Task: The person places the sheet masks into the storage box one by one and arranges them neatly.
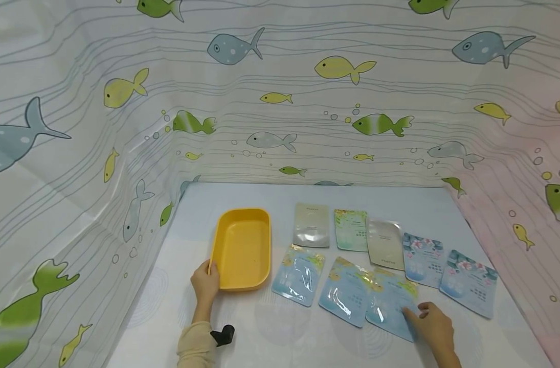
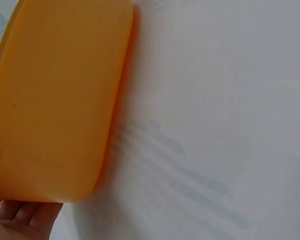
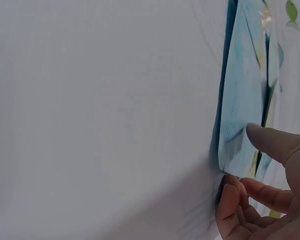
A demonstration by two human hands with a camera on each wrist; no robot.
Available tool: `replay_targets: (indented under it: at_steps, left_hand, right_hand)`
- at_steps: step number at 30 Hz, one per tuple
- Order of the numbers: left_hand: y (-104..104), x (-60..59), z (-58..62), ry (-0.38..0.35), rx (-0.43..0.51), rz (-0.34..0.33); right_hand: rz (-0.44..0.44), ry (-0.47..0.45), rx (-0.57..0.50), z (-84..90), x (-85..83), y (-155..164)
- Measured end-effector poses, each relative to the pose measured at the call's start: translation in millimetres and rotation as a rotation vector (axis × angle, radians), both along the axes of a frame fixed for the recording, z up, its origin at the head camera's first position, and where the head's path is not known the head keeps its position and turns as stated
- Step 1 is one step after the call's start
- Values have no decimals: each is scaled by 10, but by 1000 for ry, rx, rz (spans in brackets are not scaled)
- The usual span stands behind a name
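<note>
A pale blue-white table (image 1: 307, 197) is carrying a yellow rectangular plastic tray (image 1: 243, 249) and eight flat foil sachets (image 1: 349, 289).

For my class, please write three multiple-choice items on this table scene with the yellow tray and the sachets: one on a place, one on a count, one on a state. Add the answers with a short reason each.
1. Where does the yellow tray lie?
A. Left of the sachets
B. Right of the sachets
C. On top of the sachets

2. How many sachets lie on the table?
A. Five
B. Eight
C. Eleven

3. What is the right hand doing?
A. Resting flat in the tray
B. Pinching the edge of the nearest blue sachet
C. Hanging off the table

Answers: 1 A, the left hand holds the tray at the row's left end. 2 B, four behind and four in front. 3 B, the right wrist view shows thumb above and fingers below the edge.
</note>
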State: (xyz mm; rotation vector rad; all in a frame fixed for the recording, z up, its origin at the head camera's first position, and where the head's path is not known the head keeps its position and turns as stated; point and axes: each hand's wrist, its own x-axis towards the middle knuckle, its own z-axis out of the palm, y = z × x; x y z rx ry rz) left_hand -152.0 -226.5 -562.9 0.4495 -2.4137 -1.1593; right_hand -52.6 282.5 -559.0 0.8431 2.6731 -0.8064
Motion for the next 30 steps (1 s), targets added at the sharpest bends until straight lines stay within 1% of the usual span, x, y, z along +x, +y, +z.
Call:
replay_targets:
  at_steps: [4,8,13,17,20,24,27,30]
  left_hand:
    - [0,12,-31,-10,78,40]
    - [17,19,-28,-28,153,72]
    - [39,18,-27,-54,228,113]
    - [35,4,-28,-60,253,118]
    - [31,-11,-22,-66,265,115]
    - [32,-27,-4,-67,276,109]
    - [26,-33,0,-59,274,105]
    - [16,-33,-1,-47,260,105]
  right_hand:
    - [-35,-39,-4,44,-2,-85]
    - [-138,-43,-35,45,7,-127]
    - [-226,-30,-131,7,45,-69]
    - [-280,-6,-246,-6,60,-22]
    - [-261,4,-365,0,73,33]
    - [-162,-39,-527,50,100,134]
    - [-124,-55,-591,102,117,180]
    - [-127,-39,-603,153,129,189]
